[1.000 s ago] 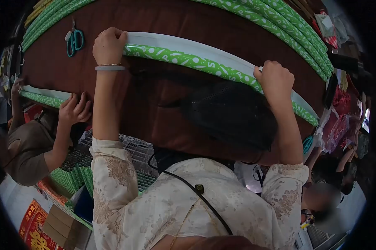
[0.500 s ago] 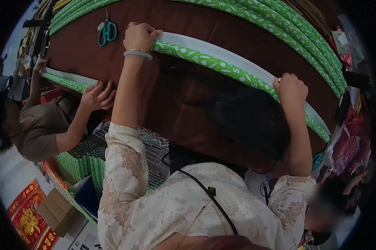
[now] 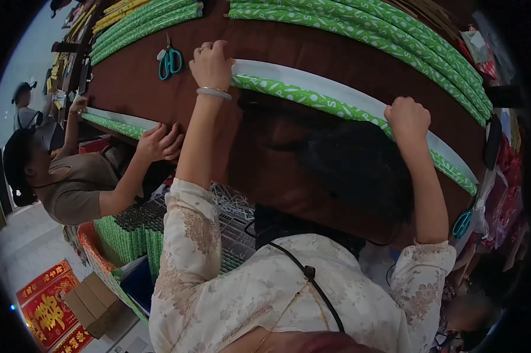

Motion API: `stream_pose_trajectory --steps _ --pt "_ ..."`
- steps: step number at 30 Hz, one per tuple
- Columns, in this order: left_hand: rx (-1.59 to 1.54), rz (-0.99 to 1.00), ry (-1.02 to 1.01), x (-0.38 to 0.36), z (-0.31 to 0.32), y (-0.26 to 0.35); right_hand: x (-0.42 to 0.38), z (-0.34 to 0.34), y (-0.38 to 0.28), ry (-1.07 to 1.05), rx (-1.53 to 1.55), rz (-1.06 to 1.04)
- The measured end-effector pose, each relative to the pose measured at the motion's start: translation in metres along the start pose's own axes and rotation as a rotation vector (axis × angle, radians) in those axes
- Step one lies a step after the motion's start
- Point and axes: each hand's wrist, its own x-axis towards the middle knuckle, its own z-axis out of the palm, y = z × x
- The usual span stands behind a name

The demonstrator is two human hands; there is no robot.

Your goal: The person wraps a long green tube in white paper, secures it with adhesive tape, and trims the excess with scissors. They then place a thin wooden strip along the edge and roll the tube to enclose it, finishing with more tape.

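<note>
Green-patterned sheet (image 3: 312,99) part rolled, loosens left hand (image 3: 211,66) to a half-curl at one end, hold unclear; keeps right hand (image 3: 408,120) fisted around it, likely steadying most.

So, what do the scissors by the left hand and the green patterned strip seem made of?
Scissors: evenly teal, smooth handles, probably plastic; slim greyish blades, likely metal. Strip: thin with a slight gloss, either coated paper or plastic film; its sheen fits both.

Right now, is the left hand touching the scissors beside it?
Apart: the head view shows a narrow gap of brown tabletop between the left hand and the scissors.
</note>
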Motion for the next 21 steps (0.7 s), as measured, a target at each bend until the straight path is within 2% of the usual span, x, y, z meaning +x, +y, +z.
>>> stream_pose_trajectory --steps 3,5,7,9,11,12,13,14,17,20,21 --pt "-0.325 0.272 0.106 0.001 0.0 0.024 0.0 0.002 0.0 -0.022 -0.014 0.013" --pt "-0.532 0.304 -0.091 -0.001 -0.008 0.049 -0.001 0.005 0.001 -0.002 0.004 -0.005" --pt "-0.555 0.322 -0.123 -0.004 -0.01 0.07 0.0 0.016 0.004 0.056 0.017 -0.012" --pt "-0.527 0.335 -0.239 -0.005 -0.007 0.084 0.001 0.021 0.005 0.118 0.027 -0.02" --pt "-0.508 0.308 -0.23 0.0 0.001 0.087 0.0 0.021 0.005 0.2 0.022 -0.037" --pt "-0.542 0.224 -0.314 0.003 0.002 0.085 0.0 0.016 0.004 0.201 0.021 -0.034" --pt "-0.574 0.138 -0.401 0.005 0.002 0.083 0.0 0.008 0.001 0.081 0.009 -0.011" --pt "-0.575 0.14 -0.402 0.008 0.004 0.08 0.0 0.004 0.0 -0.039 -0.002 0.011" --pt "-0.608 0.106 -0.43 0.016 0.016 0.059 -0.001 0.002 0.0 -0.027 0.001 0.001" --pt "-0.473 0.123 -0.436 0.025 0.026 0.024 0.0 0.001 0.0 -0.032 0.011 0.017" --pt "-0.505 0.063 -0.481 0.028 0.029 0.01 0.0 0.001 0.0 -0.033 0.014 0.019"
